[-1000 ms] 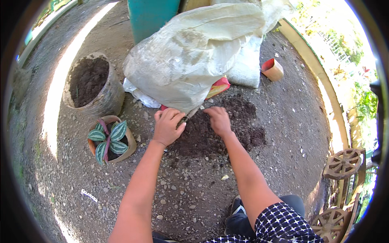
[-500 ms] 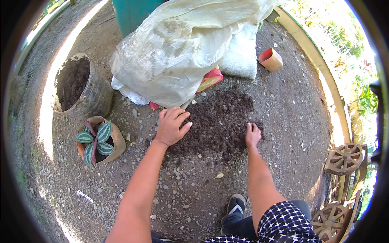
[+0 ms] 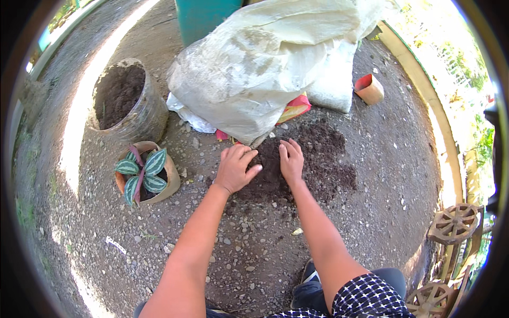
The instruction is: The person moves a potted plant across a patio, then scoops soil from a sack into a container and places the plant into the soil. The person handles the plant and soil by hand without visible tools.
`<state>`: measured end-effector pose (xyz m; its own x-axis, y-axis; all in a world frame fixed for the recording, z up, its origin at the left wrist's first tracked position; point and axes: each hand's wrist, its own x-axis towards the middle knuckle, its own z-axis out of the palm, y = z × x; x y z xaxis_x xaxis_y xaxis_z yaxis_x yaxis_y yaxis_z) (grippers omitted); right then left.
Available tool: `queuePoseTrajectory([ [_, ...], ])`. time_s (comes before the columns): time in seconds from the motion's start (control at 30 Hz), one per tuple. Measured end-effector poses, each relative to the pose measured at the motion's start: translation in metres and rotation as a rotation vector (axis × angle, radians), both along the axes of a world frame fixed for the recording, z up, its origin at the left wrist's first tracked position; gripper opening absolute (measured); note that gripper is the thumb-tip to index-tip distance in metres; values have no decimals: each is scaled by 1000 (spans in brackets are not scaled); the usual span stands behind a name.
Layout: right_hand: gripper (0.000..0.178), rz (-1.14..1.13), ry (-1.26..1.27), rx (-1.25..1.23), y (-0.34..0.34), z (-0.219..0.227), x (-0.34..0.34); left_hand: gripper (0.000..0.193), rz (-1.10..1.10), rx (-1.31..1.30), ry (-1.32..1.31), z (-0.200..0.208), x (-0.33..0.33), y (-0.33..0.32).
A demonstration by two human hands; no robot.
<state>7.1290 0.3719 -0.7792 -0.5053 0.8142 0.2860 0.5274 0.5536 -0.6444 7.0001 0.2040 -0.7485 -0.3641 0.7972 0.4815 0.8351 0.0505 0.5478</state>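
Observation:
Dark loose soil (image 3: 326, 164) is spread in a patch on the gravelly ground in front of me. At its left edge is my left hand (image 3: 236, 168), back up, its fingers slightly bent and the thumb held apart. My right hand (image 3: 291, 161) rests in the middle of the soil, fingers stretched forward, with the palm side turned toward the left hand. A narrow band of soil lies between the two hands. Neither hand shows anything gripped, though the right palm is partly hidden.
Beyond the soil lies a large whitish plastic sack (image 3: 238, 74), with a teal container (image 3: 204, 18) behind it. On the left are a soil-filled bucket (image 3: 140, 114) and a potted striped-leaf plant (image 3: 154, 161). A small reddish pot (image 3: 369, 90) lies at right, wooden wheels (image 3: 453, 223) farther right.
My right hand has swept left from the soil's right edge to its middle, close to the left hand. The left hand stays at the left edge. The whole view has shifted slightly.

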Motion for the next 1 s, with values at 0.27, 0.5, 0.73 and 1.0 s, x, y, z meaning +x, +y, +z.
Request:
queuePoseTrajectory([
  [0.27,41,252,-478,-69,-7,9,-16,119,-87,-315,-114,-37,49,-28],
  [0.5,26,361,-268,98,9,14,47,135,-179,-427,-53,-38,34,-16],
  [0.73,40,-66,-201,-76,-4,-14,61,135,-235,-451,-11,-32,34,5],
  [1.0,61,314,-301,184,-53,-1,59,103,-128,-427,86,-42,38,-6],
])
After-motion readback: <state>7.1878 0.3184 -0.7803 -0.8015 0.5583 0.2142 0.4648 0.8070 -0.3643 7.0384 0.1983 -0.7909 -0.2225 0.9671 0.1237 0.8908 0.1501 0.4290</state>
